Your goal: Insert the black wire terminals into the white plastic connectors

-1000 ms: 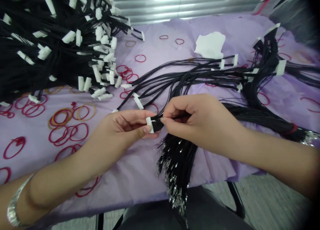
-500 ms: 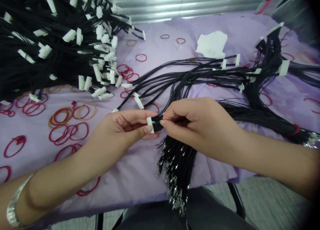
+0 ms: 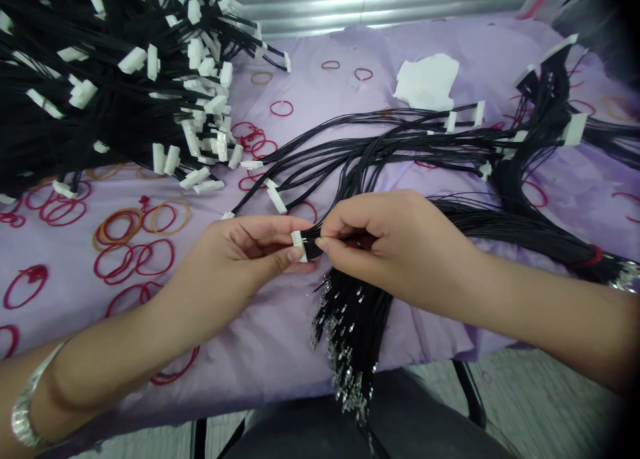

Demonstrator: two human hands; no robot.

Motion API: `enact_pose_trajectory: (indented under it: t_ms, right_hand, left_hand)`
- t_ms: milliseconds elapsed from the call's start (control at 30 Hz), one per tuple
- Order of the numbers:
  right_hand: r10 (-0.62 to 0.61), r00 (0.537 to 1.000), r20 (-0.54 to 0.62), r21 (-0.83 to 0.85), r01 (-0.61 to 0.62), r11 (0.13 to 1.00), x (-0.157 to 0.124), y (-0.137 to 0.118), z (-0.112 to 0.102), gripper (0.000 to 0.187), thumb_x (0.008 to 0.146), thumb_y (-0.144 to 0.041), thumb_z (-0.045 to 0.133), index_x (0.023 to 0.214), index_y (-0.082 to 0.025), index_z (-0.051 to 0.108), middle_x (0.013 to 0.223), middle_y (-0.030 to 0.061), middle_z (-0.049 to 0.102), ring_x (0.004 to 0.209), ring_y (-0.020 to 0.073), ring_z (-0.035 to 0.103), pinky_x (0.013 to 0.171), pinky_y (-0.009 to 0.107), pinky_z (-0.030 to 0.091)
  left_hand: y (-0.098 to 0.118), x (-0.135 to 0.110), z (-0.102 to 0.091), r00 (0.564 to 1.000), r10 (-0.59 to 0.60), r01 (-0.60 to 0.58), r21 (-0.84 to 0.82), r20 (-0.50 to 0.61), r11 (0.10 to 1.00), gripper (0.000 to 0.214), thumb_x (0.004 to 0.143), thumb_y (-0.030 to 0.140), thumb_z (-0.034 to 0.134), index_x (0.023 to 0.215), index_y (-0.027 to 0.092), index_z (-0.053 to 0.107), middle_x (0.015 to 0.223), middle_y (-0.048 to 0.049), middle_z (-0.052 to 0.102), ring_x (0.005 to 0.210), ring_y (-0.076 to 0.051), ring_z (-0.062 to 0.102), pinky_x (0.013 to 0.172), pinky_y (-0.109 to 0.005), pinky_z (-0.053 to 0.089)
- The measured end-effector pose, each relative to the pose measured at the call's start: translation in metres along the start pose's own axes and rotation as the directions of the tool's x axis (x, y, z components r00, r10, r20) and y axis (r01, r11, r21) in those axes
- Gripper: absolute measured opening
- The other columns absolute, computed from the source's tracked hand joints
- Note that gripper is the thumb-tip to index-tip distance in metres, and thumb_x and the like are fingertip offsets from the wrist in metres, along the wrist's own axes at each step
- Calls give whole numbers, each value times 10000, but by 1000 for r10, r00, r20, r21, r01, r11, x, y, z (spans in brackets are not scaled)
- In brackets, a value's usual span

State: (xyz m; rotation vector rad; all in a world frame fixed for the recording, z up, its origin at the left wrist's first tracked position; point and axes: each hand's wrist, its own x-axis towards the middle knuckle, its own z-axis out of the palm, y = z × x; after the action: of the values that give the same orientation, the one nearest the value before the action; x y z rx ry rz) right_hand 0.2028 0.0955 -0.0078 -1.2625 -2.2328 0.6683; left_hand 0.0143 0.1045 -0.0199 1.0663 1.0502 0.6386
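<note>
My left hand (image 3: pixel 255 252) pinches a small white connector housing (image 3: pixel 299 246) between thumb and fingers, with black wires running out of its right side. Close beside it, my right hand (image 3: pixel 370 236) is closed, thumb against index finger, on a thin black wire whose metal tip points at the housing. Whether that tip has entered a slot is too small to tell. Below my right hand hangs a bundle of black wires (image 3: pixel 350 312) with bare silver terminals at the ends, reaching over the table's front edge.
A large heap of black cables with white connectors (image 3: pixel 190 126) fills the back left. Red and yellow rubber bands (image 3: pixel 120 226) lie scattered on the purple cloth (image 3: pixel 240 372). Finished-looking cables (image 3: pixel 380 146) stretch across the middle; a white paper scrap (image 3: pixel 427 79) and a banded wire bundle (image 3: pixel 530 229) lie right.
Both hands stay closed at the connector; my right hand has shifted slightly left toward it, and the wire tip sits near the housing. The view has tilted a little.
</note>
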Motion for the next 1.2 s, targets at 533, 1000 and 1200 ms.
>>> enact_pose_trajectory:
  t_ms: [533,1000,1200]
  right_hand:
    - [-3,999,-49,-138,-4,990,-2,-3,0,124,846,-191,552,735,-148,588,661,-29,569,607,68,486,564,197,336]
    - [25,999,-34,-236,-32,971,-1,-5,9,123,857,-169,532,750,-151,591,682,0,582,610,115,497,557,240,333]
    - [-22,998,-65,-263,4,965,2,-4,13,117,861,-163,534,771,-139,603,706,12,603,675,149,550,594,262,374]
  left_hand:
    - [0,2,1,999,-7,11,-88,42,996,211,734,145,722,937,201,714,867,9,747,763,-83,696,734,-135,586]
    - [4,3,8,998,-67,67,-205,7,977,205,708,-5,650,823,145,728,767,22,741,693,-76,691,677,-147,596]
    - [4,3,7,997,-83,79,-209,-9,975,186,698,3,663,827,126,717,761,11,734,683,-76,682,677,-160,592]
